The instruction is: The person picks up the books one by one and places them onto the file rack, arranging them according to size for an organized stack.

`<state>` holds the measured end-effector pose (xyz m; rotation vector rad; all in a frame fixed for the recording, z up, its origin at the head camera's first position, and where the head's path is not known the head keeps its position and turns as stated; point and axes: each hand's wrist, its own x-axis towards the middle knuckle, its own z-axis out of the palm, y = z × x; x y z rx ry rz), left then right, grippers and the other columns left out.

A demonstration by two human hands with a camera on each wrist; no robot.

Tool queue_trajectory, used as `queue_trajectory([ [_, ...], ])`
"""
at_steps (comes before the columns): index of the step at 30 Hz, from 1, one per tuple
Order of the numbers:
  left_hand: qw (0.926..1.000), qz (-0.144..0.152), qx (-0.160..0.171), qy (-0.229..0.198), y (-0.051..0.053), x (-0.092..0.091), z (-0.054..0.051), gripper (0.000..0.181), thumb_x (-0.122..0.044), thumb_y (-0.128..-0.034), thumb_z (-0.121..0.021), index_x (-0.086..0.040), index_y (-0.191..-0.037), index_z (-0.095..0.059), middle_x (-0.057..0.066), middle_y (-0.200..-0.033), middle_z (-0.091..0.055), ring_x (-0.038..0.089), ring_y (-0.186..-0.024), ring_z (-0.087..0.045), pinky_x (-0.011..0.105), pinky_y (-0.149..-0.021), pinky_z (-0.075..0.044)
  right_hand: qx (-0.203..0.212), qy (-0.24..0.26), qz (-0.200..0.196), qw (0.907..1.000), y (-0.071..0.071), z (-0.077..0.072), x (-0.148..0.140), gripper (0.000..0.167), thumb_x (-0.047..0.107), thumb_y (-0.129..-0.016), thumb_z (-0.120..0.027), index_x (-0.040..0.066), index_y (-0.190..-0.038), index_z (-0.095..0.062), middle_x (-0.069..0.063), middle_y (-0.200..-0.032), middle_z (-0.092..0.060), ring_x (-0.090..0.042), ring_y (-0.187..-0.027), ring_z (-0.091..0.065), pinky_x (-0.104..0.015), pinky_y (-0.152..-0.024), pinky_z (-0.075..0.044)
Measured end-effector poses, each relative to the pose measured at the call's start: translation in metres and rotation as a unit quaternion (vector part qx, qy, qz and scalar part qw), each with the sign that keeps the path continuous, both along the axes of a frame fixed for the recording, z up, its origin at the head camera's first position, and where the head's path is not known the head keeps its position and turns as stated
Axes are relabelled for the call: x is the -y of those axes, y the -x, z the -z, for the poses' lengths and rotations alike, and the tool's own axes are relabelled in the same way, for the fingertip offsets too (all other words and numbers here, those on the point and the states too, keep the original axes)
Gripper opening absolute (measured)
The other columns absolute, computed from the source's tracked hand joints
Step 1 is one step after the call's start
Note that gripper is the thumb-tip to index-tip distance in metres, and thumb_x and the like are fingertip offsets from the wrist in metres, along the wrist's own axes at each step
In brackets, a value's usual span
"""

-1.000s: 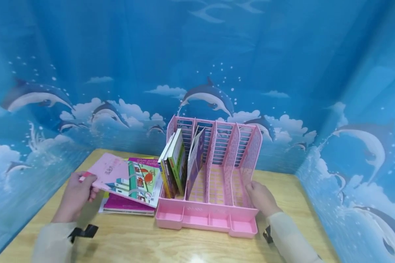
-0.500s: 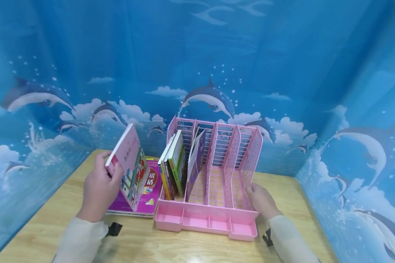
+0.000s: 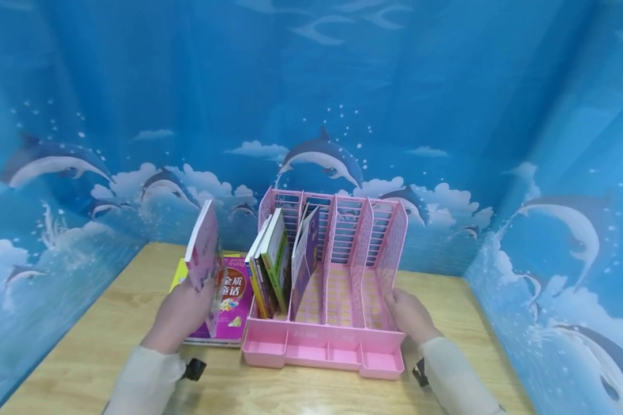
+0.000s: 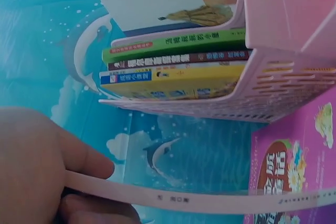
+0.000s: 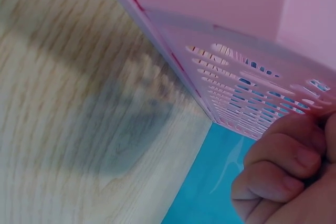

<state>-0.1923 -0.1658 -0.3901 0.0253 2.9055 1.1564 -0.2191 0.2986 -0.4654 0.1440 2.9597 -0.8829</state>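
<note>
My left hand (image 3: 184,311) pinches a thin pink picture book (image 3: 203,242) between thumb and fingers. The book stands upright above a purple book (image 3: 233,325) lying on the table, its narrow spine (image 4: 173,201) showing in the left wrist view. A pink desktop file rack (image 3: 322,327) with several slots stands to the right. Its leftmost slot holds several leaning books, among them a green one (image 3: 278,265); a purple-covered book (image 3: 305,265) leans in the second slot. My right hand (image 3: 410,314) grips the rack's right side wall, fingers curled in the right wrist view (image 5: 283,166).
Along the rack's front runs a row of shallow bins (image 3: 267,346). A yellow-edged book (image 3: 177,275) sticks out under the purple book. Behind the wooden table (image 3: 270,392) and at its sides hangs a blue dolphin-print curtain (image 3: 228,86).
My left hand has lifted the pink book off the stack, turned it from nearly flat to upright and brought it rightward toward the rack. My right hand has stayed at the rack's side.
</note>
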Motion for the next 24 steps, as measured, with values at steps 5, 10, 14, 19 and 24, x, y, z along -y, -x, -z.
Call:
queue_trajectory([
  [5, 0.9992, -0.019, 0.021, -0.030, -0.004, 0.009, 0.006, 0.071, -0.048, -0.1106, -0.023, -0.004, -0.165, -0.011, 0.035, -0.157, -0.034, 0.059, -0.131, -0.048, 0.073, -0.095, -0.046, -0.009, -0.018, -0.007, 0.9998, 0.001, 0.002, 0.002, 0.046, 0.037, -0.111, -0.035, 0.007, -0.094, -0.065, -0.005, -0.071, -0.055, -0.021, -0.066, -0.054, -0.038, -0.065, -0.048],
  [10, 0.9968, -0.033, 0.027, -0.067, -0.007, 0.019, 0.011, 0.071, -0.046, -0.1111, -0.023, 0.002, -0.163, -0.014, 0.039, -0.153, -0.038, 0.057, -0.128, -0.052, 0.072, -0.096, -0.047, -0.013, -0.021, -0.006, 0.9997, 0.000, 0.005, 0.003, 0.048, 0.040, -0.112, -0.034, 0.007, -0.094, -0.065, -0.004, -0.073, -0.058, -0.020, -0.068, -0.057, -0.042, -0.069, -0.051],
  [14, 0.9938, -0.047, 0.034, -0.094, -0.009, 0.027, 0.015, 0.071, -0.044, -0.1114, -0.021, 0.004, -0.162, -0.011, 0.040, -0.154, -0.036, 0.057, -0.132, -0.048, 0.070, -0.102, -0.045, -0.020, -0.022, -0.008, 0.9995, -0.001, 0.006, 0.003, 0.050, 0.041, -0.112, -0.034, 0.006, -0.097, -0.067, -0.003, -0.076, -0.061, -0.020, -0.072, -0.060, -0.048, -0.074, -0.054],
  [19, 0.9940, -0.068, 0.009, -0.085, -0.015, 0.031, 0.020, 0.069, -0.039, -0.1119, -0.023, 0.009, -0.160, -0.016, 0.041, -0.151, -0.037, 0.057, -0.129, -0.050, 0.069, -0.101, -0.045, -0.021, -0.019, -0.015, 0.9995, -0.002, 0.007, 0.001, 0.050, 0.039, -0.113, -0.034, 0.005, -0.097, -0.067, -0.004, -0.076, -0.062, -0.020, -0.072, -0.060, -0.048, -0.073, -0.054],
  [24, 0.9891, -0.119, -0.046, -0.074, -0.028, 0.023, 0.027, 0.065, -0.038, -0.1110, -0.033, 0.010, -0.155, -0.031, 0.040, -0.143, -0.049, 0.054, -0.118, -0.059, 0.064, -0.092, -0.050, -0.017, -0.022, -0.007, 0.9996, -0.001, 0.006, 0.000, 0.048, 0.039, -0.112, -0.034, 0.007, -0.095, -0.065, -0.004, -0.073, -0.058, -0.020, -0.069, -0.057, -0.042, -0.070, -0.051],
])
